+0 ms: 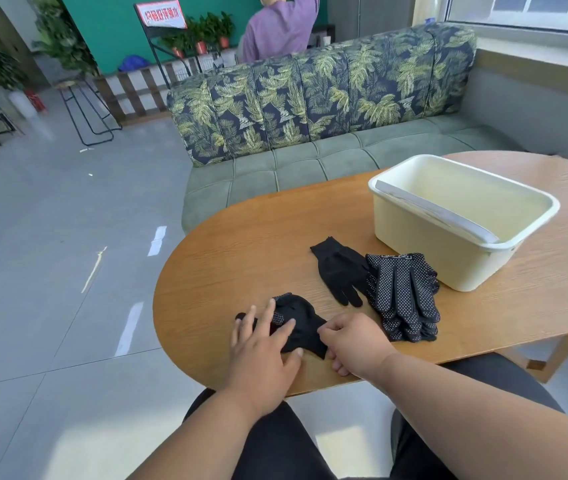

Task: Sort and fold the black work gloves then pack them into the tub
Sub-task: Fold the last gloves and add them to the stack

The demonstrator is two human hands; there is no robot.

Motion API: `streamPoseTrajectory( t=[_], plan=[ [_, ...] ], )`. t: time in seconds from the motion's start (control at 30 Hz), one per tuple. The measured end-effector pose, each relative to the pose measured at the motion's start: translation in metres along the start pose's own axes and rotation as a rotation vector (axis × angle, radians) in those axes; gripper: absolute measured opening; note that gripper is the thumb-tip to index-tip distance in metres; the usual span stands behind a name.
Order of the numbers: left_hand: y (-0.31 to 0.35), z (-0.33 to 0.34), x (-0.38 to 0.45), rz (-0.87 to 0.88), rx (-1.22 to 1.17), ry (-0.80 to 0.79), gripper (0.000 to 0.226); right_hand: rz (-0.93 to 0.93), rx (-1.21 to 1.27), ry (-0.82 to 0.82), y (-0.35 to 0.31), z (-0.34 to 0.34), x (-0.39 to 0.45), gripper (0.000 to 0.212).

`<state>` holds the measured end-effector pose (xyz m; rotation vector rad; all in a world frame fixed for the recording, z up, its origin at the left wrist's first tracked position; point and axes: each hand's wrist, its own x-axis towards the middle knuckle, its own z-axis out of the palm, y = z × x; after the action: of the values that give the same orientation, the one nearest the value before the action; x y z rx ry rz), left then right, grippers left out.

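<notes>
A crumpled black glove (298, 322) lies near the table's front edge. My left hand (263, 346) rests flat on its left part with fingers spread. My right hand (355, 341) pinches the glove's right edge between thumb and fingers. One plain black glove (339, 270) lies flat further back. Beside it on the right sits a stack of dotted black gloves (402, 294), fingers pointing toward me. The cream tub (410, 223) stands behind the stack with nothing visible inside.
The oval wooden table (241, 258) ends just in front of my knees. A green sofa (310, 133) with leaf-print cushions stands behind it. A person in a purple top (277, 29) stands beyond the sofa. Grey tiled floor lies to the left.
</notes>
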<state>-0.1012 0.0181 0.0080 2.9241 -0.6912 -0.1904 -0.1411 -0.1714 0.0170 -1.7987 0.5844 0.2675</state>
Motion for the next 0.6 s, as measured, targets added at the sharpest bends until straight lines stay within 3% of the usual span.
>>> streamPoseTrajectory(
  t=[0.2, 0.3, 0.43, 0.6],
  plan=[
    [-0.026, -0.006, 0.021, -0.368, -0.011, 0.027, 0.076, 0.042, 0.000, 0.001, 0.001, 0.000, 0.002, 0.024],
    [-0.026, -0.007, 0.020, -0.248, 0.000, 0.075, 0.065, 0.048, -0.013, 0.018, 0.001, 0.000, 0.004, 0.023],
    [-0.012, -0.003, 0.026, -0.024, -0.012, 0.001, 0.054, 0.038, -0.042, 0.023, -0.001, 0.000, 0.004, 0.019],
    [-0.015, 0.002, 0.041, -0.161, 0.006, 0.000, 0.063, 0.032, -0.058, 0.023, 0.000, 0.000, 0.003, 0.017]
  ],
)
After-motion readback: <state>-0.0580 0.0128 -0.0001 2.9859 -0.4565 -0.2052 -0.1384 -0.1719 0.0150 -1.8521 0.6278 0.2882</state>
